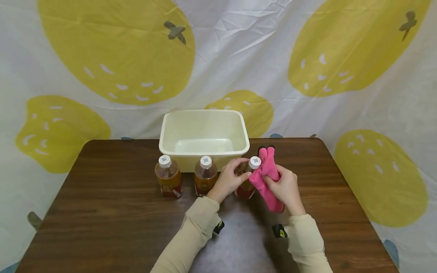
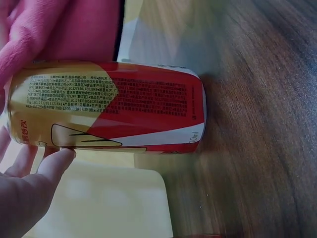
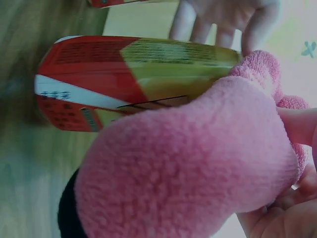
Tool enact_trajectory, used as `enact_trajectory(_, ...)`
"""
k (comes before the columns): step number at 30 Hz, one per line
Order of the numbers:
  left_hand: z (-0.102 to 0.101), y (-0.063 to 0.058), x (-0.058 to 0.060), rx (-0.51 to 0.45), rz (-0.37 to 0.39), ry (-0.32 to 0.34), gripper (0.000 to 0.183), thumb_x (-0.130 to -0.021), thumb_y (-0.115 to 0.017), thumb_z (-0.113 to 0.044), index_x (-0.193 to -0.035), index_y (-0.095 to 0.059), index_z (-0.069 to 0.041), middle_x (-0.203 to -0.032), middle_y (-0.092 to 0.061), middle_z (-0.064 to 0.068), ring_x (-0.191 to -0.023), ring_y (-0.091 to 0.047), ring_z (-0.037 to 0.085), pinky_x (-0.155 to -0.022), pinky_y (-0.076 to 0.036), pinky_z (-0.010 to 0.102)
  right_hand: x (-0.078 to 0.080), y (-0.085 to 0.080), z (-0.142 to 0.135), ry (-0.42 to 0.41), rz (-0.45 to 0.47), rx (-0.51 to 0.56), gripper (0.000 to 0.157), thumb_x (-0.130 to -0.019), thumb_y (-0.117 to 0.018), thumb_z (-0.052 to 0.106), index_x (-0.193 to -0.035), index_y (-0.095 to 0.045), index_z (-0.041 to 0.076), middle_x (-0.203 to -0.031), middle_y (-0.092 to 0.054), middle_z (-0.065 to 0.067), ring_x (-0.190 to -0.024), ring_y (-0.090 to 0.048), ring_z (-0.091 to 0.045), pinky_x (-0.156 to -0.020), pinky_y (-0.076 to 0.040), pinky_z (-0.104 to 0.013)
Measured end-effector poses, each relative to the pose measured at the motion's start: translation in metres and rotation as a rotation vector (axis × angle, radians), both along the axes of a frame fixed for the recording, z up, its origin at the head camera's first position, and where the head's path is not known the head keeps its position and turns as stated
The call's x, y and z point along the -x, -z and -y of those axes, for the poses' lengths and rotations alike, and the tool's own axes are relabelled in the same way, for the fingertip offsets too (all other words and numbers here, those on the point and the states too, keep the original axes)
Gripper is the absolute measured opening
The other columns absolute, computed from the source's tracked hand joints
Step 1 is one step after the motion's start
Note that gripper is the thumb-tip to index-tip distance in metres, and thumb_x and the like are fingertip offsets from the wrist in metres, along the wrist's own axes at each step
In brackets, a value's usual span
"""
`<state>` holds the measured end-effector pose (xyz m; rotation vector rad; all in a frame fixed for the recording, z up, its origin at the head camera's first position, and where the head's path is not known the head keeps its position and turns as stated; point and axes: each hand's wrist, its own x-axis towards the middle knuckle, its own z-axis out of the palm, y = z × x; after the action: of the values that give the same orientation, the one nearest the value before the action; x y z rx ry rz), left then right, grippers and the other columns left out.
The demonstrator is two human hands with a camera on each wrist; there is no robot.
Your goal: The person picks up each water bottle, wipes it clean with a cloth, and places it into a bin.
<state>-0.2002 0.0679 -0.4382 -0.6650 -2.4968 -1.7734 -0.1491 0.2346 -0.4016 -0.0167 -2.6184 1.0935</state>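
Note:
My left hand (image 1: 231, 177) holds the upper part of the rightmost drink bottle (image 1: 245, 190), which stands upright on the table with its white cap on. In the left wrist view, the bottle's red and gold label (image 2: 148, 99) shows small print. A fluffy pink cloth (image 1: 269, 193) with black edging is bunched in my right hand (image 1: 286, 186), pinched between thumb and fingers. The cloth lies against the bottle's right side near the cap. In the right wrist view, the pink cloth (image 3: 188, 158) covers part of the bottle (image 3: 99, 74).
Two similar capped bottles stand to the left, one at the far left (image 1: 168, 178) and one in the middle (image 1: 205, 176). Behind them is a cream plastic basin (image 1: 205, 153). The dark wooden table (image 1: 112, 212) meets a lemon-printed curtain (image 1: 239, 57) at the back.

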Motion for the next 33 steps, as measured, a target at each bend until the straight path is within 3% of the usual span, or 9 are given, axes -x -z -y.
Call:
enact_trajectory(5, 0.002, 0.002, 0.000, -0.008, 0.003, 0.006, 0.038, -0.080, -0.067, -0.010, -0.117, -0.058, -0.006, -0.113, -0.057, 0.012, -0.101, -0.053, 0.022, -0.084, -0.046, 0.028, 0.001, 0.000, 0.004, 0.016, 0.022, 0.017, 0.021, -0.074, -0.071, 0.007, -0.092, -0.065, -0.004, -0.080, -0.065, -0.019, -0.065, -0.056, -0.025, -0.059, -0.048, -0.033)
enact_trajectory(15, 0.000, 0.001, 0.000, -0.050, 0.050, 0.007, 0.039, -0.080, -0.068, -0.011, -0.117, -0.058, -0.006, -0.114, -0.057, 0.012, -0.103, -0.053, 0.022, -0.085, -0.047, 0.032, -0.006, 0.019, 0.002, 0.059, 0.037, 0.050, 0.019, -0.074, -0.068, 0.001, -0.091, -0.063, -0.005, -0.079, -0.064, -0.021, -0.066, -0.056, -0.027, -0.059, -0.049, -0.036)
enact_trajectory(19, 0.000, 0.001, 0.000, -0.045, 0.033, -0.007, 0.038, -0.079, -0.069, -0.012, -0.116, -0.059, -0.007, -0.113, -0.058, 0.012, -0.099, -0.053, 0.022, -0.080, -0.047, 0.028, -0.005, 0.037, 0.002, 0.053, 0.023, 0.045, 0.016, -0.071, -0.067, -0.002, -0.085, -0.063, -0.005, -0.073, -0.063, -0.020, -0.063, -0.055, -0.026, -0.056, -0.047, -0.035)
enact_trajectory(27, -0.001, 0.003, 0.001, -0.054, 0.002, 0.002, 0.038, -0.079, -0.069, -0.012, -0.115, -0.059, -0.006, -0.113, -0.058, 0.012, -0.101, -0.054, 0.022, -0.081, -0.047, 0.027, -0.008, 0.090, 0.003, 0.042, 0.089, 0.012, 0.013, -0.065, -0.069, -0.003, -0.076, -0.063, -0.002, -0.064, -0.061, -0.012, -0.058, -0.051, -0.020, -0.051, -0.043, -0.031)
enact_trajectory(33, 0.000, 0.002, 0.001, -0.040, 0.011, 0.000, 0.038, -0.079, -0.069, -0.013, -0.116, -0.058, -0.007, -0.114, -0.058, 0.012, -0.100, -0.053, 0.022, -0.080, -0.046, 0.028, -0.008, 0.092, 0.002, 0.035, 0.099, 0.012, 0.012, -0.066, -0.070, -0.001, -0.075, -0.063, -0.002, -0.063, -0.061, -0.012, -0.057, -0.050, -0.019, -0.051, -0.043, -0.031)
